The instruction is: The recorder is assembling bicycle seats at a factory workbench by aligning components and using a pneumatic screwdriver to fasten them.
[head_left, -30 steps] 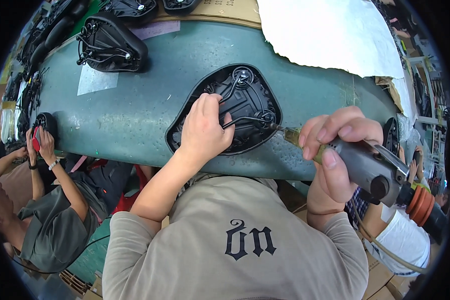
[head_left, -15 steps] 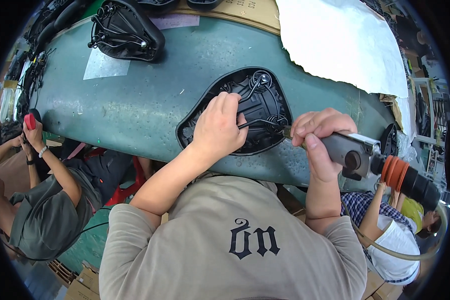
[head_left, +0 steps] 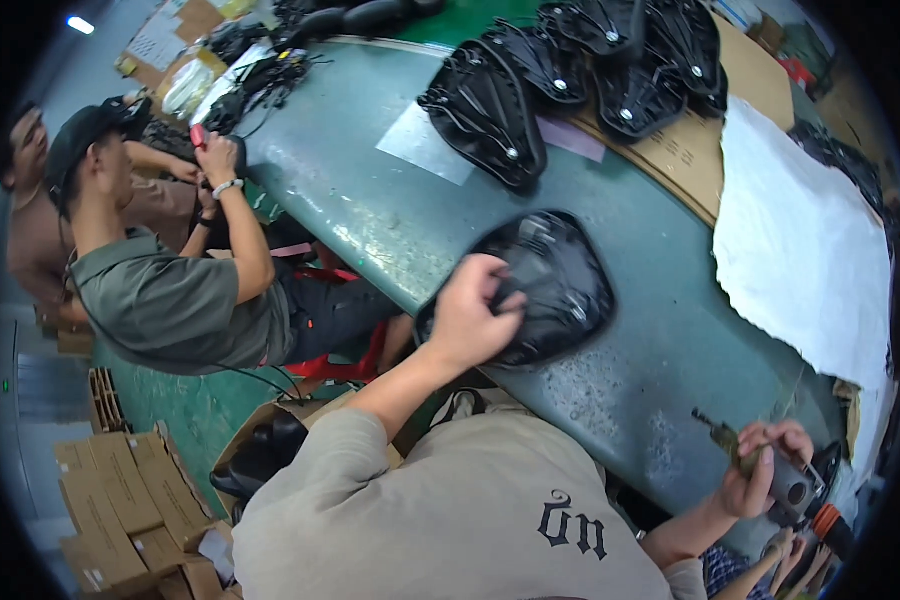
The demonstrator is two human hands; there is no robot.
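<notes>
An upturned black bike saddle [head_left: 570, 265] lies near the front edge of the green table, its underside frame blurred. My left hand [head_left: 475, 312] grips it at the left side, fingers curled over its underside. Out to the right, my right hand [head_left: 760, 465] is wrapped round the front of a grey power screwdriver [head_left: 792, 490]. The driver's thin bit points up and left over the table, well apart from the saddle. Orange rings and a black section show behind its grey body.
Several upturned saddles [head_left: 485, 115] stand at the back, some on brown cardboard [head_left: 750, 70]. A torn white sheet [head_left: 800, 240] covers the right of the table. At left a co-worker [head_left: 170, 280] holds a red-handled object. Cardboard boxes [head_left: 120, 490] stand on the floor, lower left.
The view has swung toward the left. My right hand has drawn the screwdriver away from the saddle, out to the right. My left hand remains at the saddle, which appears turned.
</notes>
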